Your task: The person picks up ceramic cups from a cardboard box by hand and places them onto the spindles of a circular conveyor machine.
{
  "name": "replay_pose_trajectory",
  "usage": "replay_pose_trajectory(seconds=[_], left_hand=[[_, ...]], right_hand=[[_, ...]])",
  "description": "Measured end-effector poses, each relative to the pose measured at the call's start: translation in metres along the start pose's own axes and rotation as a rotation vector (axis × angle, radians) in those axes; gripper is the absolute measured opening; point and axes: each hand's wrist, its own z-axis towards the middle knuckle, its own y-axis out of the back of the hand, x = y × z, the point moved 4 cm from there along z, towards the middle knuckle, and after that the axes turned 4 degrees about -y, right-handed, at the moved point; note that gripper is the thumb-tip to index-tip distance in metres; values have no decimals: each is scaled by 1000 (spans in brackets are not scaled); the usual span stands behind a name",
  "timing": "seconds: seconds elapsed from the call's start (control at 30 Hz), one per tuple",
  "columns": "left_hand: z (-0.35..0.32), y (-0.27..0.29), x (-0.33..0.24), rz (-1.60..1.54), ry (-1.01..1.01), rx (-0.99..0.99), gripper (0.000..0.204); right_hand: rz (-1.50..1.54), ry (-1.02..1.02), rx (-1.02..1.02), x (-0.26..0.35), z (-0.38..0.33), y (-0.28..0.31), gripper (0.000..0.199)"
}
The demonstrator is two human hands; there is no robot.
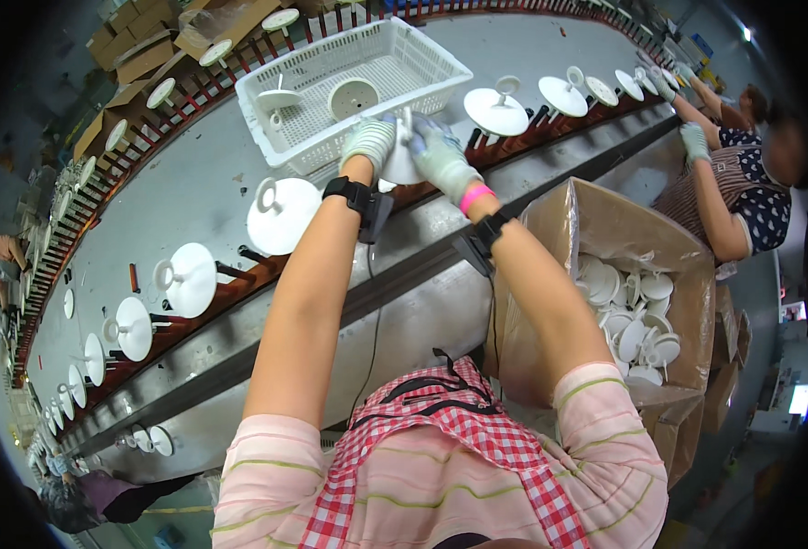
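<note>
A white disc with an upright ring (pixel 401 166) stands at the near side of the line, between my two gloved hands. My left hand (pixel 370 144) is closed on its left side, fingertips partly hidden. From the right, my right hand (pixel 438 156) has its fingers closed about the upright ring part. Just beyond both hands sits a white plastic basket (pixel 271 151) with a few white round pieces in it. To the left on the line is another ringed disc (pixel 283 217); one more ringed disc (pixel 495 112) is at the right.
Dark pegs bearing discs run along the metal conveyor edge (pixel 422 227) and curve round the far side. A lined cardboard box (pixel 550 233) full of white pieces stands at my right. Farther right, a co-worker (pixel 724 178) in gloves works at the same line.
</note>
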Motion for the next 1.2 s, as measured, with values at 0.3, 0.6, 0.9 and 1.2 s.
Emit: replay_pose_trajectory(seconds=[0.3, 0.6, 0.9, 1.2], left_hand=[[-47, 49, 20, 48, 24, -169, 55], [-50, 77, 125, 526, -385, -41, 43], [-84, 122, 200, -230, 219, -277, 44], [-235, 106, 136, -758, 383, -512, 39]], right_hand=[[-38, -467, 332, 39, 47, -31, 47], [-24, -90, 437, 122, 12, -43, 44], [454, -136, 893, 41, -127, 200, 46], [-503, -523, 699, -268, -240, 147, 28]])
